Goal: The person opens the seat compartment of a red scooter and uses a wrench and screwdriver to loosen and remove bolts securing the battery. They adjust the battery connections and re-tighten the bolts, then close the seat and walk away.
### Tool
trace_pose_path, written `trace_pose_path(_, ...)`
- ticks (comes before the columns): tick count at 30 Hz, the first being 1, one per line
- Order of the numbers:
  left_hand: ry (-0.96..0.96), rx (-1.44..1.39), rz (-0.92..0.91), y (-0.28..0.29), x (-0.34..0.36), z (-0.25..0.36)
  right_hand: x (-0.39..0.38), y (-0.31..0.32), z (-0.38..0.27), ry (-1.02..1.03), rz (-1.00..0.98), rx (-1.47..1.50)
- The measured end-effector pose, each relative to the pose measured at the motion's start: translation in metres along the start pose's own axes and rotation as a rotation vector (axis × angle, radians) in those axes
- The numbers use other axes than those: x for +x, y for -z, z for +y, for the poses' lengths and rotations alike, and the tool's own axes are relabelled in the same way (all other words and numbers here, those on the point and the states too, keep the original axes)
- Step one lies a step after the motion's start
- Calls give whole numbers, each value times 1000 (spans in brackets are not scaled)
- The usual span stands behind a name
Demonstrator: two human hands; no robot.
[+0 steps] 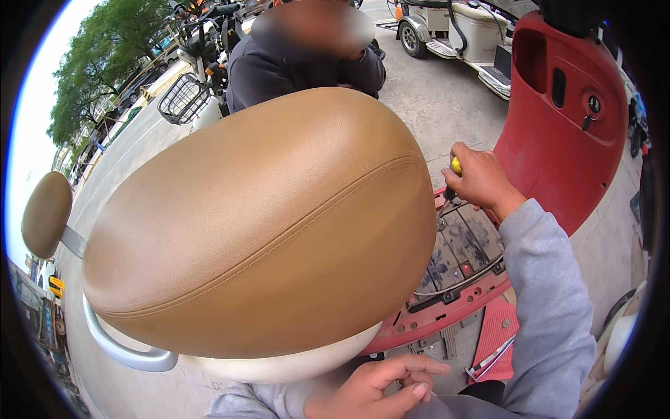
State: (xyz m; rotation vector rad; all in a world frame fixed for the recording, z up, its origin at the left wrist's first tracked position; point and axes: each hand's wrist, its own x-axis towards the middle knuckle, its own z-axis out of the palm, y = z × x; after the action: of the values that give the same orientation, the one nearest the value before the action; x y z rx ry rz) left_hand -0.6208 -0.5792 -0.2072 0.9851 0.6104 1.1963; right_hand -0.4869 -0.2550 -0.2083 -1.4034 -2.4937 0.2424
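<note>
Right grip [481,177], right of seat [279,223], clenched yellow-handled tool [456,166], presumably for control; left grip [384,387], seat's near side, lay loosely open.

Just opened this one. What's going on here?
Someone is at work on a red scooter with a brown seat. Their right hand grips a tool with a yellow and black handle, pointed down at the uncovered floor compartment, where dark blocks sit side by side; whether its tip touches anything is hard to tell. The left hand is near the seat's lower side, fingers loosely bent, with nothing visible in it. Another person in a dark top is beyond the seat.
</note>
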Motion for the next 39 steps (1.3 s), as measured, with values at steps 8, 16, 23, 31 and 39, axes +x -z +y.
trace_pose_path(8,63,-16,3,0,-3,5,-2,4,-4,-71,-63,22)
trace_pose_path(16,62,-23,20,-2,-3,4,-3,1,2,96,29,160)
trace_pose_path(23,63,-54,1,-1,-1,6,-3,6,1,-74,-145,163)
trace_pose_path(31,13,-12,-30,2,1,2,3,0,12,160,-23,144)
trace_pose_path(39,14,-37,-26,3,1,3,0,4,3,333,83,160)
